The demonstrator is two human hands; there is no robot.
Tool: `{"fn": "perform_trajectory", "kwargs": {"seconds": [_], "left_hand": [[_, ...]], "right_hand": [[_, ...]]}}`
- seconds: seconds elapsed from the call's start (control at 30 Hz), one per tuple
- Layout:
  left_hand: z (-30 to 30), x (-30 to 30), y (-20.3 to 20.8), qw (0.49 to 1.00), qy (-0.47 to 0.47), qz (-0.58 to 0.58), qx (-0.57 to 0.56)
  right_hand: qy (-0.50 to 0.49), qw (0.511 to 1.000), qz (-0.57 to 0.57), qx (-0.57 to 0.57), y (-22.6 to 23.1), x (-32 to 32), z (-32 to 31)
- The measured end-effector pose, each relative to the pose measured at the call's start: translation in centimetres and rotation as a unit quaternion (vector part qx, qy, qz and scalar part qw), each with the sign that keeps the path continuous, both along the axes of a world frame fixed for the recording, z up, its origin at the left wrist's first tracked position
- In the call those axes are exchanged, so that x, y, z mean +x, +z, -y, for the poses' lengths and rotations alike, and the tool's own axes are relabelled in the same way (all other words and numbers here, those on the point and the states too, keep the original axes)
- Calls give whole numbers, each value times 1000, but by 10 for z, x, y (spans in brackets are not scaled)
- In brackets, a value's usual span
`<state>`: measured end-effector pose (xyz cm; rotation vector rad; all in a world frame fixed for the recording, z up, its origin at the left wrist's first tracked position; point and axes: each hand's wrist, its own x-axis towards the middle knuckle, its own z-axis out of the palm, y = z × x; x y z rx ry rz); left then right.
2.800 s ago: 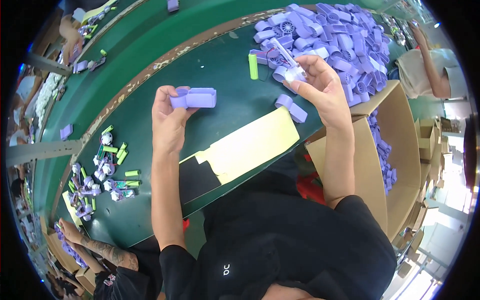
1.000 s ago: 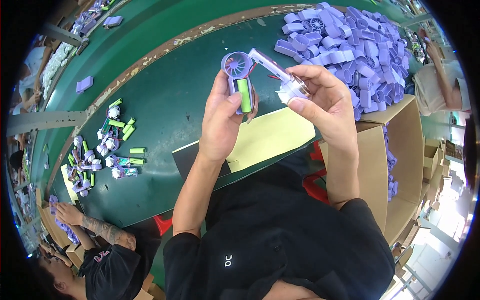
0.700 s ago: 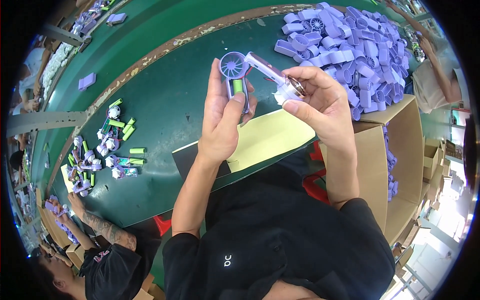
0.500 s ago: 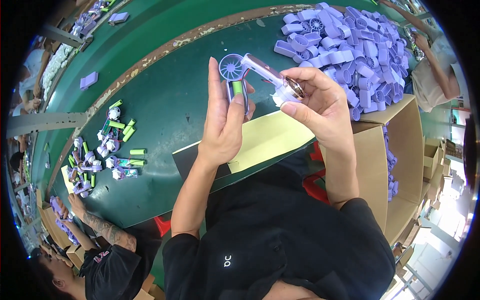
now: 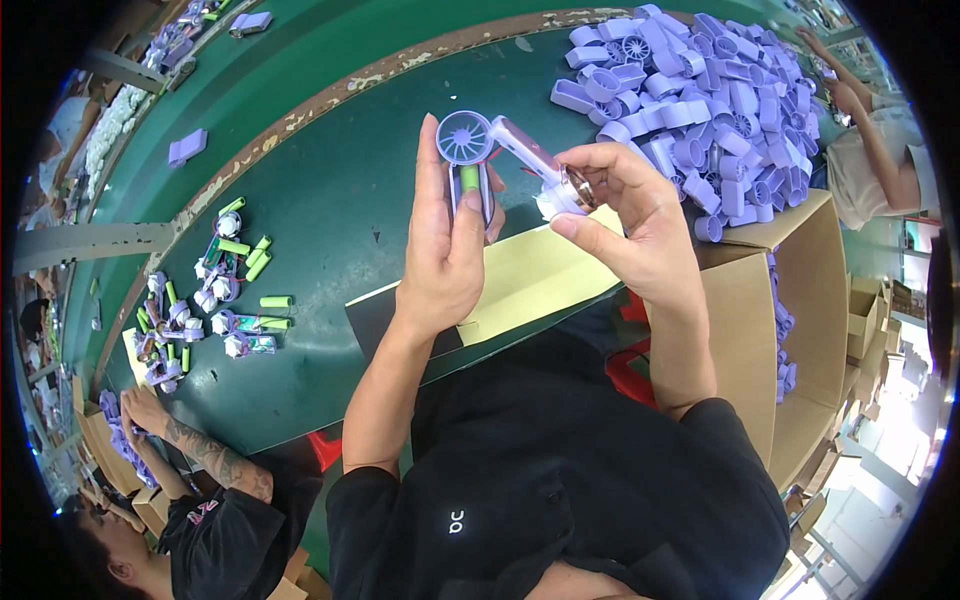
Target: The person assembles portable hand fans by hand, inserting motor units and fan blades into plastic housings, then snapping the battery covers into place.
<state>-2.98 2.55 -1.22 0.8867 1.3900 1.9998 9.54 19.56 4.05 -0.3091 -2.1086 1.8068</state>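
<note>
My left hand point(image 5: 440, 265) grips a purple handheld-fan housing point(image 5: 464, 138) upright, its round spoked grille at the top. A green battery cell point(image 5: 469, 178) sits in the housing's handle, with my left thumb over its lower part. My right hand point(image 5: 645, 225) holds the matching fan part point(image 5: 530, 150) at its round end, which has a shiny rose-gold ring and white blades. That part slants up to the left, its far tip close to the grille. Thin red wires run between the two pieces. Below them lies a pale yellow sheet point(image 5: 540, 275) on the green table.
Purple housings point(image 5: 700, 100) are heaped at the far right. Several fan assemblies with green cells point(image 5: 225, 285) lie at left. An open cardboard box point(image 5: 735, 330) stands at my right. A co-worker's tattooed arm point(image 5: 215, 455) reaches in at lower left. A metal rail point(image 5: 100, 243) juts in.
My right hand has shifted slightly left and down with the fan part, closer to the housing. My left hand is nearly still. The co-worker's hands at lower left have moved.
</note>
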Motion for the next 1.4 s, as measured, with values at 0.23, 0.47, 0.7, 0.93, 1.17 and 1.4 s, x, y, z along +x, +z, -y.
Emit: {"fn": "perform_trajectory", "kwargs": {"seconds": [0.23,0.47,0.7,0.93,1.17,1.4], "left_hand": [[7,7,24,993,-65,90,-29],[16,19,41,991,-67,114,-30],[29,10,37,957,-207,201,9],[31,17,37,968,-192,159,-33],[33,18,31,976,-177,91,-91],[34,18,29,977,-153,149,-26]], "right_hand": [[-6,938,-105,331,11,-9,-12],[113,922,-156,337,20,-26,-20],[126,902,-208,357,19,-33,-16],[269,924,-182,202,16,-44,-36],[241,940,-114,215,19,-44,-29],[280,923,-153,215,22,-46,-25]]}}
